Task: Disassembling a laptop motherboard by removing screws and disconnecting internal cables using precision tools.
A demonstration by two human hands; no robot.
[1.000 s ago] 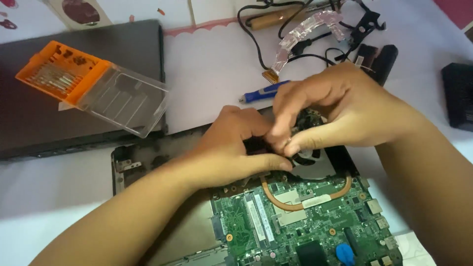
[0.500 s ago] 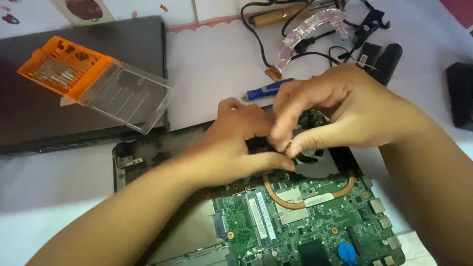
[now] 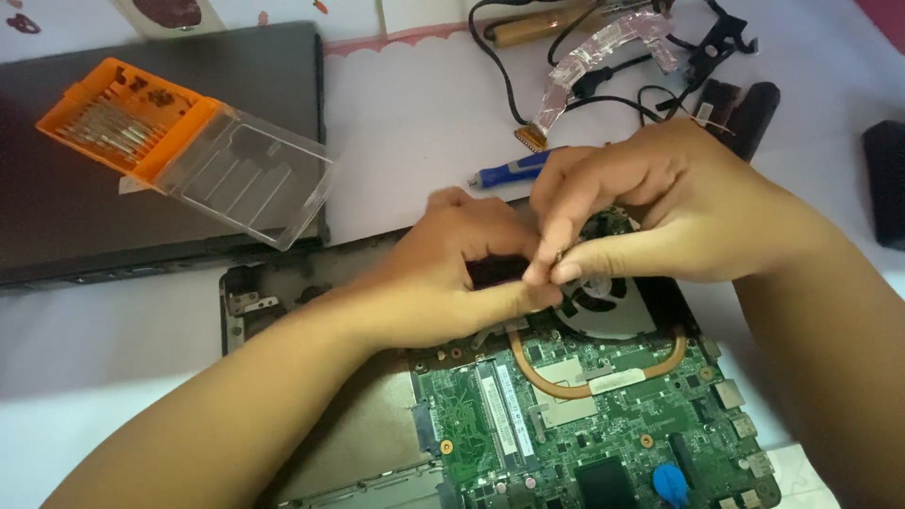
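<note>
While the green motherboard [image 3: 584, 424] is lying exposed at the tabletop's near edge, the left hand [image 3: 452, 273] and right hand [image 3: 650, 207] are pinching together a small black part [image 3: 495, 270] just above the cooling fan [image 3: 603, 297]; farther back, an orange screwdriver-bit case [image 3: 123, 118] is resting on a dark laptop lid [image 3: 141, 198].

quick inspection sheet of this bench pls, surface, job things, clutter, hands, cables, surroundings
surface: pale table, lit from above.
job's things: opened laptop base, green circuit board bare, copper heat pipe curving to the fan.
clutter: orange bit case with clear lid open, on a dark laptop lid; blue-handled tool.
grippers: left hand and right hand meet over the fan, fingertips pinching something small; grip contents too hidden to name.
cables: black leads and a flat ribbon at the far edge.
surroundings: black blocks at right.
</note>
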